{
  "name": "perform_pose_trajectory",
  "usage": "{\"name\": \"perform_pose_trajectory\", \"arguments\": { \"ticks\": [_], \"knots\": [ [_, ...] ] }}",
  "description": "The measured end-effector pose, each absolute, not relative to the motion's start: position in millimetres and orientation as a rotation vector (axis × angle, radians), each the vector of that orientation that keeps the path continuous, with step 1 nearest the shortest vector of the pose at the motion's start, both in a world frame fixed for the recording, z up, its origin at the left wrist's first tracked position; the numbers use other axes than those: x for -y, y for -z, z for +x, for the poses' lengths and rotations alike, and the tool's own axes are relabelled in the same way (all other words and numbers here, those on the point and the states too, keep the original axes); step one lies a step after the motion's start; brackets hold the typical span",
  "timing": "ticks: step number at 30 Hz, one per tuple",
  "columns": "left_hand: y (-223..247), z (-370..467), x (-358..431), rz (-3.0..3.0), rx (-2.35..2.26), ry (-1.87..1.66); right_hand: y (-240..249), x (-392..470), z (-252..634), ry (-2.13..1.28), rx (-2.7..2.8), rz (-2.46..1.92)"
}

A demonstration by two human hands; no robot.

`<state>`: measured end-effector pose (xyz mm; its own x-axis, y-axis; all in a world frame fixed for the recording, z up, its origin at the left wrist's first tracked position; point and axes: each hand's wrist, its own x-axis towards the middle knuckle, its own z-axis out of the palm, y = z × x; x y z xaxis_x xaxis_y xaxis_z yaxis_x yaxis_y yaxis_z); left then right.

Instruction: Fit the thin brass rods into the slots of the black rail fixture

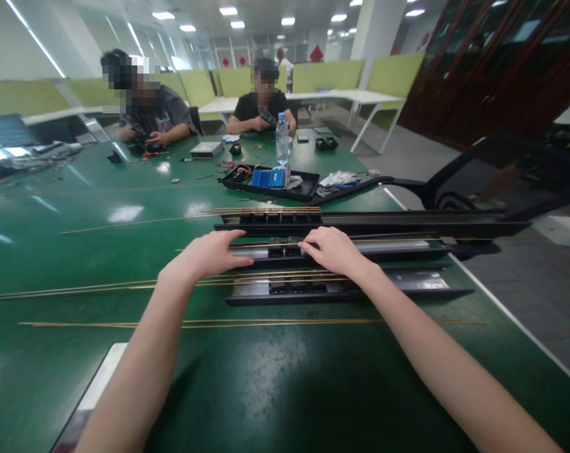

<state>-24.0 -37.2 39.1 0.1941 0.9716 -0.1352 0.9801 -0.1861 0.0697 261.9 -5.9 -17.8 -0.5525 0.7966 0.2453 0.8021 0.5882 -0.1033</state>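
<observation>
Three long dark channels lie across the green table, one behind another, with black blocks and thin brass-coloured rods in or on them. Over the left end of the middle channel [389, 253] is my left hand [214, 253], thumb and forefinger apart and nothing between them. My right hand [329, 250] is at the black blocks [284, 246] of that channel, fingers bent together by a thin rod; what they pinch is too small to make out. Nearer to me sits the front channel [336, 294], and beyond is the back channel [407, 223] with several rods [275, 210] on top.
Loose rods [266, 322] lie on the green table [275, 377] in front. Behind the channels are a black tray [308, 184] with blue parts, cloth gloves [339, 181] and a water bottle [282, 139]. Two people sit across the table. A chair [511, 176] stands at the right.
</observation>
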Motion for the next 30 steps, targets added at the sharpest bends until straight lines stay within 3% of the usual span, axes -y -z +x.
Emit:
{"name": "perform_pose_trajectory", "arguments": {
  "ticks": [30],
  "knots": [
    [1,11,9,2.543,-1.740,-0.003,20,3,259,0.043,2.551,-1.318]
  ]
}}
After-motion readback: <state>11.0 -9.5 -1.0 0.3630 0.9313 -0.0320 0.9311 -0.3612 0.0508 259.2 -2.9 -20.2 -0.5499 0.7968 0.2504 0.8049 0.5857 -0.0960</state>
